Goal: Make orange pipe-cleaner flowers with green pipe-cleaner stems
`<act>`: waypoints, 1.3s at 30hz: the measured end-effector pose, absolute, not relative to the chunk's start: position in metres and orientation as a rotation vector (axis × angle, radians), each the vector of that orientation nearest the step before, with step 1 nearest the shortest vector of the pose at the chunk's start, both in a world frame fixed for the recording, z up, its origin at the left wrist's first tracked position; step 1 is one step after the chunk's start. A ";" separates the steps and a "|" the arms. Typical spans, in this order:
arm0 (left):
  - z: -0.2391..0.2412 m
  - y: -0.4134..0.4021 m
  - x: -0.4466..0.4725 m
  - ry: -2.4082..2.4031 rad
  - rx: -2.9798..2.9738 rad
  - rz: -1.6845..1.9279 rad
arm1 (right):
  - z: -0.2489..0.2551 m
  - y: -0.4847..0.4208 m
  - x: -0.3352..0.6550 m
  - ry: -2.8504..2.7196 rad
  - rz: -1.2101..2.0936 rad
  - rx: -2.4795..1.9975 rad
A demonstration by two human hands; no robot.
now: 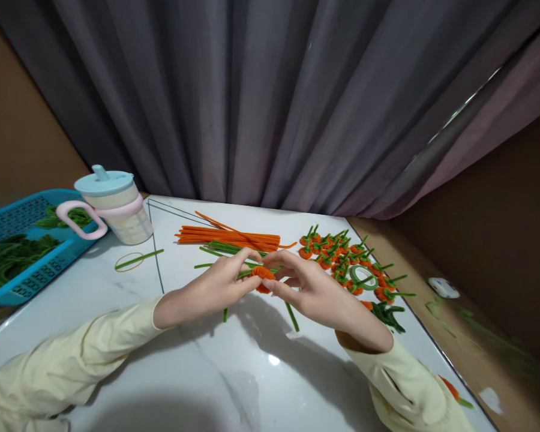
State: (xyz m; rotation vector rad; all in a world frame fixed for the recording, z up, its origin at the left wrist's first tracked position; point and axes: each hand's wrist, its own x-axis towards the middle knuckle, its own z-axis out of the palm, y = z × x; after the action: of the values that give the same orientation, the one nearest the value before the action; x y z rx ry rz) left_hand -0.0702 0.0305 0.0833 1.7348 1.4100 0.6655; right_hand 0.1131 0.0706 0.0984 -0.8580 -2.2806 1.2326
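Between my two hands is a small orange pipe-cleaner pumpkin (263, 278) with a green stem pointing left. My left hand (222, 281) pinches it at the stem side, fingers closed. From the other side my right hand (303, 282) grips its edge between thumb and fingers. Just beyond my hands lie a bundle of orange pipe cleaners (229, 236) and some green pipe cleaners (225, 248), partly hidden by my fingers. To the right, a cluster of finished-looking orange pumpkins with green stems (337, 249) surrounds a roll of green tape (362, 278).
At left stand a cup with a blue lid and pink handle (112, 204) and a blue basket (36, 282) holding green leafy pieces. A green pipe cleaner lies by a rubber band (129, 269). Dark green pieces (387, 315) rest near the right table edge. A grey curtain (252, 102) hangs behind.
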 end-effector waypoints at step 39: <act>0.125 0.023 -0.090 1.297 1.870 0.634 | 0.097 0.073 0.104 -1.905 1.678 -0.934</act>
State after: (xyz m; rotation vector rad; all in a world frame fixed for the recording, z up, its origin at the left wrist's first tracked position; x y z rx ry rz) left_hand -0.0897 0.0228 0.1254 1.8701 1.2972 0.6337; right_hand 0.1036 0.0727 0.0970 -0.9336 -1.9048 1.6780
